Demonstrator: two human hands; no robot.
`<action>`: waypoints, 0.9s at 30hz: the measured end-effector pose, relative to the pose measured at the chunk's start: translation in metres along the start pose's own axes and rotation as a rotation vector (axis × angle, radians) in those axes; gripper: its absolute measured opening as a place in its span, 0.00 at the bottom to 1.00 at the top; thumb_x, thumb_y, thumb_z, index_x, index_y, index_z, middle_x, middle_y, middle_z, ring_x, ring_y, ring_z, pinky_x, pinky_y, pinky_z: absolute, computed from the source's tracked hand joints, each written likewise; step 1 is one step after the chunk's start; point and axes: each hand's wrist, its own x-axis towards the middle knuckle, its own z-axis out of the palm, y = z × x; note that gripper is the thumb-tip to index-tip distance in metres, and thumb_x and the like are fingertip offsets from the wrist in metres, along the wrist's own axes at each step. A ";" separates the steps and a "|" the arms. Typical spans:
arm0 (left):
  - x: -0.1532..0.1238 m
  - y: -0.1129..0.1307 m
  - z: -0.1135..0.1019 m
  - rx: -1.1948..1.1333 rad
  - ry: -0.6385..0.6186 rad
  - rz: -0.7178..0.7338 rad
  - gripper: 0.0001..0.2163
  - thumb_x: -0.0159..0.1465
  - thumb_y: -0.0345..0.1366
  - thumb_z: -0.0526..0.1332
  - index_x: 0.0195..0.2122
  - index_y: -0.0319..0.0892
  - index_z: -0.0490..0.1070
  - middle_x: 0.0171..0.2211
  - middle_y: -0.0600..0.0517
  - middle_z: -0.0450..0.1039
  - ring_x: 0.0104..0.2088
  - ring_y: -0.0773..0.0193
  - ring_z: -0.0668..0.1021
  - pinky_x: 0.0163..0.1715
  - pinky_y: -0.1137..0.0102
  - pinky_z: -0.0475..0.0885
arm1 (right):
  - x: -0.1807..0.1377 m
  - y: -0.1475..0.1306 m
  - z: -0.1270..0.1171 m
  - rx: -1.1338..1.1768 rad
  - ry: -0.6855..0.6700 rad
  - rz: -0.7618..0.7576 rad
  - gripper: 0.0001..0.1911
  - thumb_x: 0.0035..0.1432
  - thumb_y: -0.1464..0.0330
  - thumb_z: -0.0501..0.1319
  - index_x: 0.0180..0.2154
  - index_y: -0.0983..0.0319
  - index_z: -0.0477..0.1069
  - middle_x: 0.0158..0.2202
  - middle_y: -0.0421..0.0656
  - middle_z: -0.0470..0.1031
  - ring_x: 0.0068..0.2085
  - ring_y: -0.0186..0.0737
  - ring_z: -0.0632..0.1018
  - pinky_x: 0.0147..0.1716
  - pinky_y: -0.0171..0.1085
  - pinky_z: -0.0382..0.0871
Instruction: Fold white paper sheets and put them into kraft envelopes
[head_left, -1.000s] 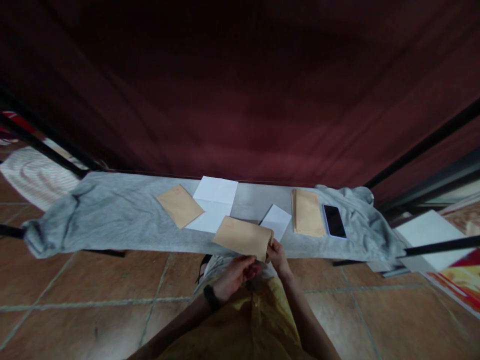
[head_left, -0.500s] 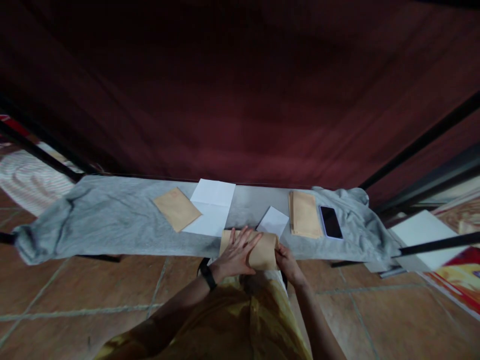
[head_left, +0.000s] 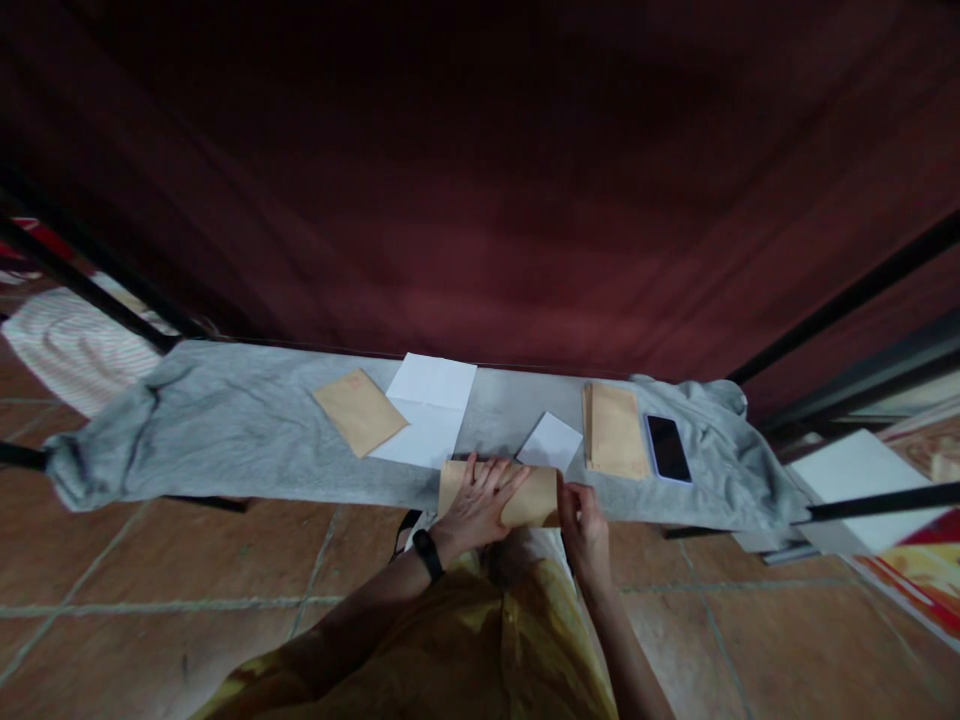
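A brown paper envelope [head_left: 534,497] lies at the front edge of the cloth-covered bench, close to my body. My left hand [head_left: 480,505] rests on it, fingers spread flat and pressing it down. At the envelope's right end, my right hand [head_left: 585,522] pinches its edge between bent fingers. Just beyond the envelope, partly behind it, is a folded white paper [head_left: 551,440]. To the left, another brown envelope [head_left: 360,412] overlaps an unfolded white sheet [head_left: 431,400] with a crease across it.
A stack of brown envelopes [head_left: 615,432] lies to the right, beside a phone [head_left: 668,448]. Grey cloth [head_left: 247,430] covers the narrow bench. Dark red fabric [head_left: 480,250] hangs behind it. Black metal bars [head_left: 877,502] stand at both sides, with a white board [head_left: 855,480] at the right.
My right hand has shifted slightly up and right along the envelope's right end, its fingers now more bent. My left hand stays spread on the envelope. The view has shifted slightly.
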 end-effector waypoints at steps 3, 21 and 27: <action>-0.003 -0.002 0.001 0.011 -0.014 0.018 0.49 0.54 0.41 0.69 0.72 0.50 0.41 0.68 0.41 0.56 0.67 0.43 0.58 0.66 0.41 0.35 | -0.001 -0.006 -0.001 0.186 -0.188 0.133 0.23 0.57 0.48 0.61 0.43 0.57 0.76 0.43 0.47 0.79 0.44 0.48 0.77 0.46 0.42 0.70; -0.010 -0.014 -0.013 0.082 -0.023 0.055 0.47 0.56 0.48 0.68 0.72 0.49 0.43 0.67 0.40 0.56 0.67 0.43 0.58 0.66 0.42 0.41 | 0.014 -0.016 -0.002 0.396 -0.529 0.377 0.28 0.52 0.43 0.65 0.38 0.61 0.78 0.35 0.44 0.80 0.38 0.46 0.79 0.41 0.41 0.72; -0.020 -0.025 -0.017 0.143 0.019 -0.048 0.46 0.54 0.47 0.69 0.71 0.48 0.48 0.63 0.40 0.63 0.63 0.43 0.64 0.66 0.45 0.44 | 0.066 0.013 0.003 -0.234 -0.163 -0.102 0.26 0.64 0.49 0.50 0.39 0.61 0.76 0.33 0.46 0.79 0.33 0.42 0.79 0.34 0.38 0.74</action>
